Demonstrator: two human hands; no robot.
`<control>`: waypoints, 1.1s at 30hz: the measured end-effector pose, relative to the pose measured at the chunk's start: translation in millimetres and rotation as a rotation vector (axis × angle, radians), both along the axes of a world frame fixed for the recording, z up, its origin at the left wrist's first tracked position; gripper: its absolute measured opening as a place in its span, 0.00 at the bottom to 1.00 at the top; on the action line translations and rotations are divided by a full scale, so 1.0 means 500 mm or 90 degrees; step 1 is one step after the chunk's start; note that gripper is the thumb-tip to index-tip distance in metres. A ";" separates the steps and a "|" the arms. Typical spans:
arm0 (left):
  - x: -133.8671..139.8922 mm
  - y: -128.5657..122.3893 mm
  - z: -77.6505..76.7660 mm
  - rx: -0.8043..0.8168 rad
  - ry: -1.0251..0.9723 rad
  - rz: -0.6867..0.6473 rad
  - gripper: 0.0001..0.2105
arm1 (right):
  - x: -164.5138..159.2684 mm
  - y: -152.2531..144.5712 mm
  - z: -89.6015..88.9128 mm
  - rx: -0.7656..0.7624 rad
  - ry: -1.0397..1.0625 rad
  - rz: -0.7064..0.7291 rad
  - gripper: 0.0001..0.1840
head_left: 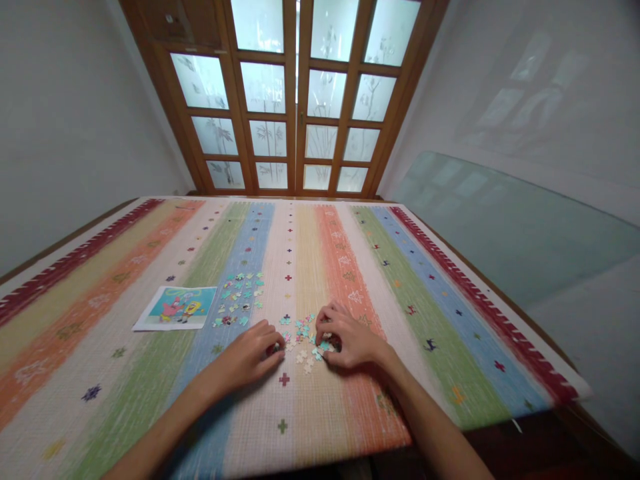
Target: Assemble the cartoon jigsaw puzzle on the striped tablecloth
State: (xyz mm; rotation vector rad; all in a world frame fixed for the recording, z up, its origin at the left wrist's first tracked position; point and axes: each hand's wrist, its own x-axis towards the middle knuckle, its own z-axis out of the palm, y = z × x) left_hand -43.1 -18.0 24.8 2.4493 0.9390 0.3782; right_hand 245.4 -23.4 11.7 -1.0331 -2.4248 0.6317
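A small heap of jigsaw puzzle pieces [303, 329], turquoise and pale, lies on the striped tablecloth between my hands. My left hand [254, 351] rests at the heap's left side with its fingers curled in and the thumb drawn toward them. What sits inside that grip is too small and shaded to make out. On the right edge of the heap, my right hand [349, 338] has its thumb and bent fingers closed around puzzle pieces [326, 346], partly hidden under the palm. A few pale pieces [305, 360] lie just in front.
Left of the heap, several loose puzzle pieces [240, 293] are spread in rough rows. Farther left lies a printed cartoon picture [180, 309] on paper. The striped tablecloth [425, 280] covers the table. Wooden glass doors [300, 113] stand beyond, with walls either side.
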 end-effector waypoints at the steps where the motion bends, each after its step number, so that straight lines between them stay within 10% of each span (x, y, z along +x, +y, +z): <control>1: 0.009 -0.006 0.001 -0.003 -0.005 -0.009 0.07 | -0.001 0.000 0.000 -0.002 -0.004 0.004 0.12; 25: 0.139 -0.028 -0.071 0.050 -0.004 -0.018 0.04 | -0.001 -0.002 -0.003 0.052 -0.005 -0.023 0.07; 33: 0.135 -0.025 -0.050 -0.017 -0.075 0.022 0.01 | -0.002 -0.002 -0.007 0.054 -0.021 -0.024 0.08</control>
